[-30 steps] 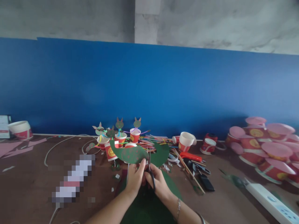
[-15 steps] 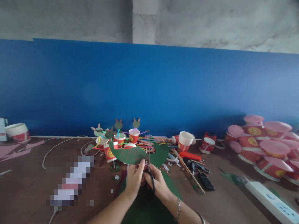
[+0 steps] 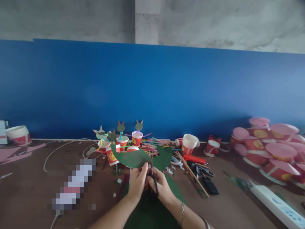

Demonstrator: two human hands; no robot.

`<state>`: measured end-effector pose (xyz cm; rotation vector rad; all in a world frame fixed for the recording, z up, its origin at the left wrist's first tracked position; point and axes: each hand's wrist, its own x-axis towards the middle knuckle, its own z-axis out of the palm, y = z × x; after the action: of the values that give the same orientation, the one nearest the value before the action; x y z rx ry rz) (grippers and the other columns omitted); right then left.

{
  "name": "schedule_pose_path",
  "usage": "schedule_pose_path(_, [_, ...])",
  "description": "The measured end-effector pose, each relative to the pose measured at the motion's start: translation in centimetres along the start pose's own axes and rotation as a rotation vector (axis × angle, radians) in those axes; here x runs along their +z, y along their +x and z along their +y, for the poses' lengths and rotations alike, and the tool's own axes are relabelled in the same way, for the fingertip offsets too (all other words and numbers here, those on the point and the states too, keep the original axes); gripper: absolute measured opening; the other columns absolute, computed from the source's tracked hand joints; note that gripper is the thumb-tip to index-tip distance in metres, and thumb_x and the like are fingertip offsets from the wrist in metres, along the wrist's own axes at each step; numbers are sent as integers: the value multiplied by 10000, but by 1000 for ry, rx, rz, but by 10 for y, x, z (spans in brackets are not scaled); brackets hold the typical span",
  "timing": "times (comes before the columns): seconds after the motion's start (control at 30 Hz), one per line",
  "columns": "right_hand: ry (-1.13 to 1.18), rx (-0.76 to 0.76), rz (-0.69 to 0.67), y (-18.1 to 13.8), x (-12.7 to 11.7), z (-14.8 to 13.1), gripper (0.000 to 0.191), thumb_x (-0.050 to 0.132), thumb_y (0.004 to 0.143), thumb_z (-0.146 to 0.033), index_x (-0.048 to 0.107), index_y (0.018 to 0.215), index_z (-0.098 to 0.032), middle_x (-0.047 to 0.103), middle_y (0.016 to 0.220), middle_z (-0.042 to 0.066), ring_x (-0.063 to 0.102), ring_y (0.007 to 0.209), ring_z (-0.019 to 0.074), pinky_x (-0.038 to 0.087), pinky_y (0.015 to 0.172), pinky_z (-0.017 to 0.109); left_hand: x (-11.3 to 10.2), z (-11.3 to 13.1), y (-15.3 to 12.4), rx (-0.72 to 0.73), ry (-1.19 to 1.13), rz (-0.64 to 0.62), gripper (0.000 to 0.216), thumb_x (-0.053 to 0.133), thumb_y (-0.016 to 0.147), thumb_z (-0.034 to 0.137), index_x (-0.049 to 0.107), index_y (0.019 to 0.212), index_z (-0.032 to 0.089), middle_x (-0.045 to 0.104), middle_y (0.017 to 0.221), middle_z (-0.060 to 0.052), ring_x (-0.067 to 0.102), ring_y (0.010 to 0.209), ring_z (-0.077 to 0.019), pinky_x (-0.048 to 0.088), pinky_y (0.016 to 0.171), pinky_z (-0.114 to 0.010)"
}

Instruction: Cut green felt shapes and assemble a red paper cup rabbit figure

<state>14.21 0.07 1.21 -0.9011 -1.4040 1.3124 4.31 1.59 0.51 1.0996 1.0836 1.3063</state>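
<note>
My left hand (image 3: pixel 137 183) pinches a curved piece of green paper (image 3: pixel 133 158) between thumb and fingers. In my right hand (image 3: pixel 162 186) is a pair of scissors (image 3: pixel 153 179) with dark handles, its blades pointing away from me beside the paper's right part. Another lobe of green paper (image 3: pixel 164 158) spreads behind the blades; whether it joins the first piece I cannot tell. Below both hands lies a larger dark green sheet (image 3: pixel 152 214). Just beyond the paper stand red-and-white paper cups (image 3: pixel 137 139) with animal-head cutouts (image 3: pixel 121 127) on coloured stems.
Pink-topped cups (image 3: pixel 281 149) are piled at the right, behind a white power strip (image 3: pixel 277 203). A red utility knife (image 3: pixel 194 159), a wooden stick (image 3: pixel 193 175) and a black key fob (image 3: pixel 210 185) lie right of my hands. Pink paper strips (image 3: pixel 16 154) lie far left.
</note>
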Motion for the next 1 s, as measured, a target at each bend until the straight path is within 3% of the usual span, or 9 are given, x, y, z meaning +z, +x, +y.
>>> schedule_pose_path(0.4, [29,4,21,0,1,-3,290,587,737,-446,474,709,-181,490,509,-52,432,429,74,345,404,185,2,1,-2,17,-19,-35,487,494,771,529,463,444,168,336,296,49,369,248,-94,301,270,-205])
schedule_pose_path(0.73, [30,3,48,0,0,3,304,596,745,-447,480,724,-167,460,472,-69,434,389,61,332,362,156,2,2,-1,-4,-79,-37,438,540,737,525,500,505,156,437,347,39,428,265,-113,338,267,-218])
schedule_pose_path(1.0, [41,-6,58,1,0,5,299,637,721,-426,507,717,-156,445,445,-77,420,353,55,343,338,151,-2,2,4,76,-92,1,354,609,686,481,587,561,150,518,395,12,530,418,-144,402,404,-229])
